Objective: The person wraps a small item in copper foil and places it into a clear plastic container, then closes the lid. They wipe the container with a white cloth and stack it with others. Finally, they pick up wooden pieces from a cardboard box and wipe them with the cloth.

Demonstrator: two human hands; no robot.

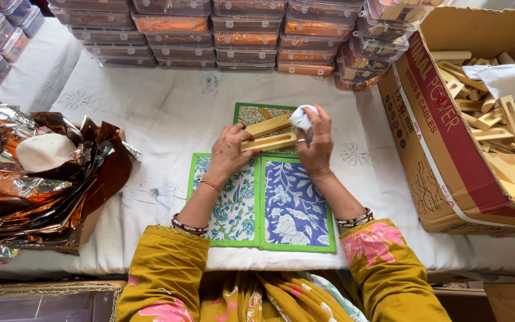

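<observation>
A slotted wooden piece [268, 142] sits at the middle of the frame, gripped at its left end by the left hand [229, 150]; a second wooden piece [267, 124] lies just above it. The right hand [316, 145] closes around a white cloth [302, 117] pressed at the piece's right end. Below lie printed green-edged mats [266, 206] on a white table cover [156, 119]. Crumpled copper foil [43, 185] fills the left, a cardboard box [448, 161] of wooden parts the right, and stacked clear containers [233, 36] line the top
</observation>
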